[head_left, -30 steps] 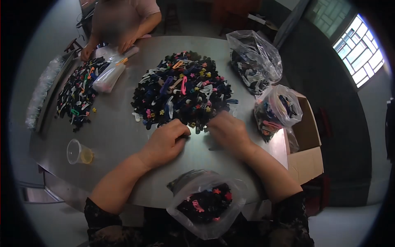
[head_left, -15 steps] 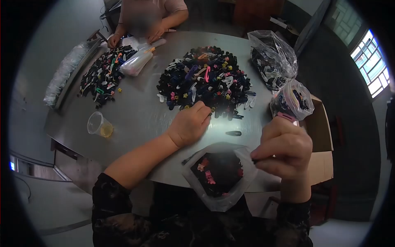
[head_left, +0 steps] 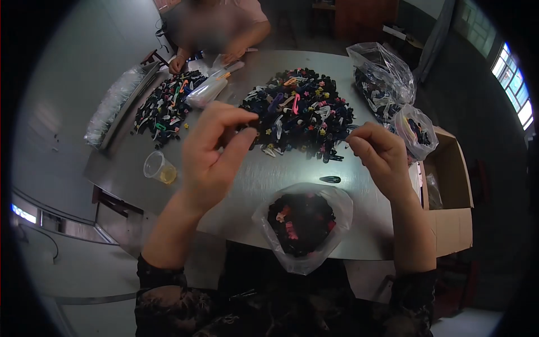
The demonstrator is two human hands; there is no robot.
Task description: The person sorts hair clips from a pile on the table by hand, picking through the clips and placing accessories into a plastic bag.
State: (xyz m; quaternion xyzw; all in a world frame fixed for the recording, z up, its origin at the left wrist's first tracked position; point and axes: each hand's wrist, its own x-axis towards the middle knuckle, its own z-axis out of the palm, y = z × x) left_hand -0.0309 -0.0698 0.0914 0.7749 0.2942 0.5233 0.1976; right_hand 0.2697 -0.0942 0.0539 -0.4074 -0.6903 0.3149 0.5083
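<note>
My left hand (head_left: 213, 154) is raised over the table in front of the pile of hair clips (head_left: 303, 106). Its thumb and forefinger curve toward each other; anything dark between the tips blends into the pile behind. Near the pile's right edge my right hand (head_left: 382, 160) is pinched, and what its fingertips hold is too small to name. Between my forearms an opened plastic bag (head_left: 342, 210) holds black clips and a few pink and red ones. A single dark snap clip (head_left: 330, 179) lies on the metal table (head_left: 269, 168) beyond the bag.
A plastic cup (head_left: 160, 167) with yellowish liquid stands at left. Across the table a person (head_left: 247, 39) sits by a second clip pile (head_left: 163, 106) and filled pouches (head_left: 208, 92). Clear bags of clips (head_left: 382, 84) and a cardboard box (head_left: 452, 224) are at right.
My left hand has lifted off the pile and come back toward me. My right hand has moved from beside the bag up and forward to the pile's right edge.
</note>
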